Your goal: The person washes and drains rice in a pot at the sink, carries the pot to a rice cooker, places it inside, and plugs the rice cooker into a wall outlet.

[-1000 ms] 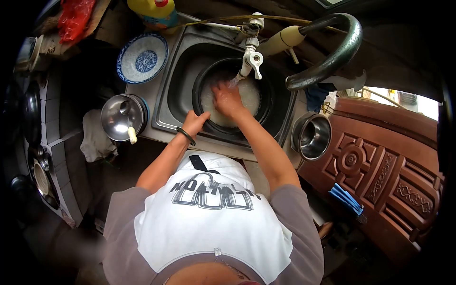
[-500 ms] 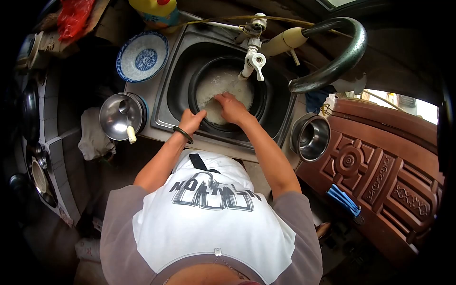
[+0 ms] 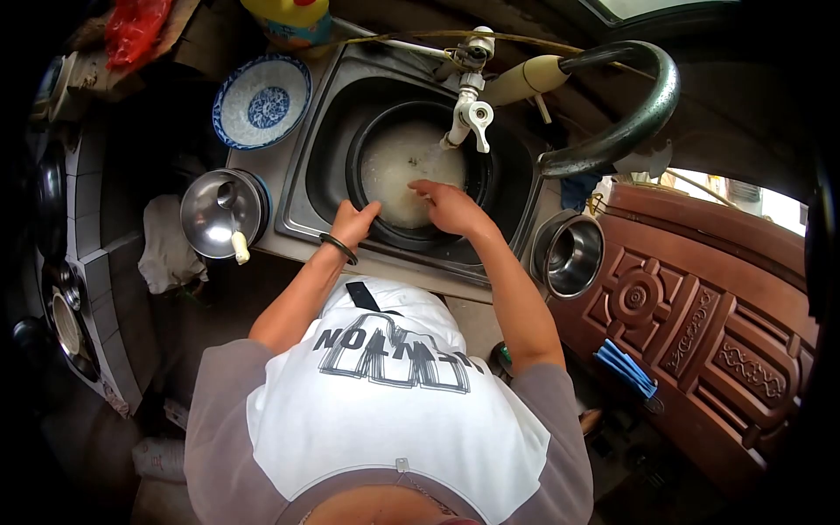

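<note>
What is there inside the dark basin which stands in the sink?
The dark basin holds cloudy, whitish liquid. The right hand hides part of its near right side, and the basin's bottom cannot be made out beneath the liquid.

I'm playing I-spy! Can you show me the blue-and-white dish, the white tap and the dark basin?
Blue-and-white dish [image 3: 268, 108]: head view, on its middle medallion.
White tap [image 3: 478, 115]: head view, on its handle's hub.
Dark basin [image 3: 353, 168]: head view, on the left of its rim.
</note>
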The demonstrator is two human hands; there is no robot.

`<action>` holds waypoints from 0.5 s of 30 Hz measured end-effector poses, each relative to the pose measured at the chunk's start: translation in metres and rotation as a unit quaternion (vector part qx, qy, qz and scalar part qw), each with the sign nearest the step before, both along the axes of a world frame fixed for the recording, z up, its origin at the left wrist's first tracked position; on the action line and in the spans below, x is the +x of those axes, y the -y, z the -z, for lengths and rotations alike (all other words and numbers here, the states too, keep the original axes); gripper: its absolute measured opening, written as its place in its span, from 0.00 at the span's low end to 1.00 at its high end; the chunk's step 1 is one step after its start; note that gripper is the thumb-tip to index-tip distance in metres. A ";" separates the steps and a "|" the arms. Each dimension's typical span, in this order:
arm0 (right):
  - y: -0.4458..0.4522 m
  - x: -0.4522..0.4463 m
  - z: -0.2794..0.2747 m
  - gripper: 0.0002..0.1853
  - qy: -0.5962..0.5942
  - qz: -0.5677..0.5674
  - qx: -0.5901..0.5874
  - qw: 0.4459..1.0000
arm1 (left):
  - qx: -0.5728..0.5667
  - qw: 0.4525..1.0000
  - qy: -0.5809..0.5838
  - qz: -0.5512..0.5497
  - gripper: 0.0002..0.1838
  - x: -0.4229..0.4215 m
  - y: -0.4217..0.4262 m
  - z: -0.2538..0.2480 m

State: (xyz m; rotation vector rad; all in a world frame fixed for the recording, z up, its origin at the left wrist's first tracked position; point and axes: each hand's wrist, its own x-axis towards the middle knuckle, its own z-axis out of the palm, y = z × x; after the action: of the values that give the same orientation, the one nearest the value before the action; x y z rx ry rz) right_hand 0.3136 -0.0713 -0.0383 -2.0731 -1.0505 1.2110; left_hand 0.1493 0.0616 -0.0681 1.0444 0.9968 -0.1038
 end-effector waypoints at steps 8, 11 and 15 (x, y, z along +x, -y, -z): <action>-0.012 -0.015 0.050 0.29 0.096 -0.038 0.047 0.994 | 0.030 0.998 0.049 0.003 0.08 -0.001 0.004 -0.008; -0.007 0.018 0.022 0.29 0.159 0.019 0.003 0.987 | 0.036 0.999 0.011 0.015 0.12 -0.005 0.003 0.013; -0.016 0.037 0.027 0.27 0.167 0.064 -0.111 0.978 | 0.012 1.000 0.026 -0.003 0.13 0.003 0.004 0.002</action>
State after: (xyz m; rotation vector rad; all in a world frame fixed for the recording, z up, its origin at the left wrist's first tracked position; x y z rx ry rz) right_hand 0.3504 -0.0553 -0.0649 -2.5421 -0.9390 0.9739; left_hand 0.1521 0.0576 -0.0703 1.0598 0.9565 -0.0593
